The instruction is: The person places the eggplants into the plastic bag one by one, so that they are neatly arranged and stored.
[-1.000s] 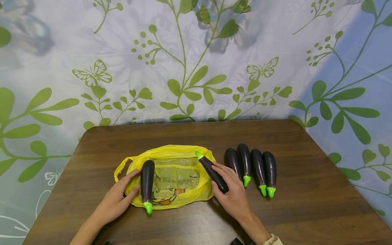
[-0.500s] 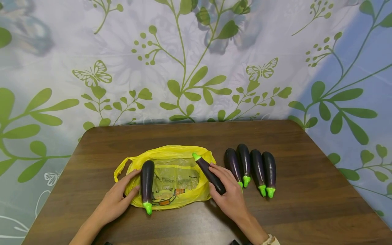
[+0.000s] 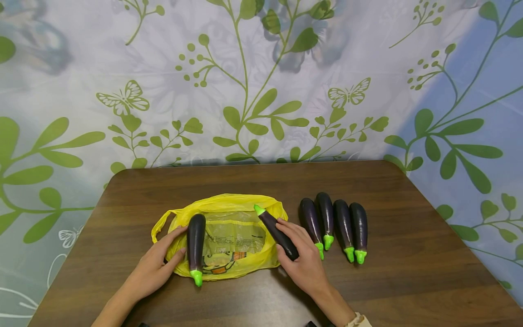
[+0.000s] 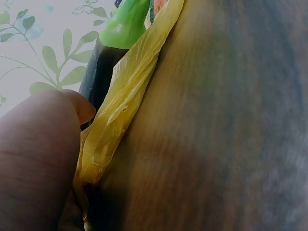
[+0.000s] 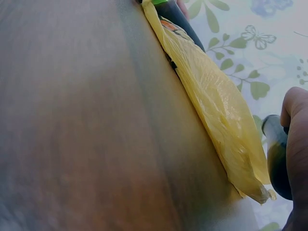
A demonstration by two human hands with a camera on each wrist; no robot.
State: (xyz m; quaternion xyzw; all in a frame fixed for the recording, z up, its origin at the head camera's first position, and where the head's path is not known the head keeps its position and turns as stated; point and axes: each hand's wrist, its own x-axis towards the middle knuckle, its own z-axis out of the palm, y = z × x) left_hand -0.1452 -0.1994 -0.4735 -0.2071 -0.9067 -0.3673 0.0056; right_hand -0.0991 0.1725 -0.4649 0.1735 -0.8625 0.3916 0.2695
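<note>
Since a second ago, right hand (image 3: pixel 303 261) and its eggplant (image 3: pixel 279 235) have eased slightly left; left hand (image 3: pixel 157 265) and left eggplant (image 3: pixel 196 243) look unchanged. We see right thumb and fingers pinching the thick end, stem pointing away over the bag (image 3: pixel 233 202). Left thumb and forefinger, spread apart, hold the left eggplant's outer side, tips partly hidden. It lies across the bag's mouth.

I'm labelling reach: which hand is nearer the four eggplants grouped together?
Right. The right hand is just left of the four eggplants; the left hand is farther away, at the left end of the bag.
</note>
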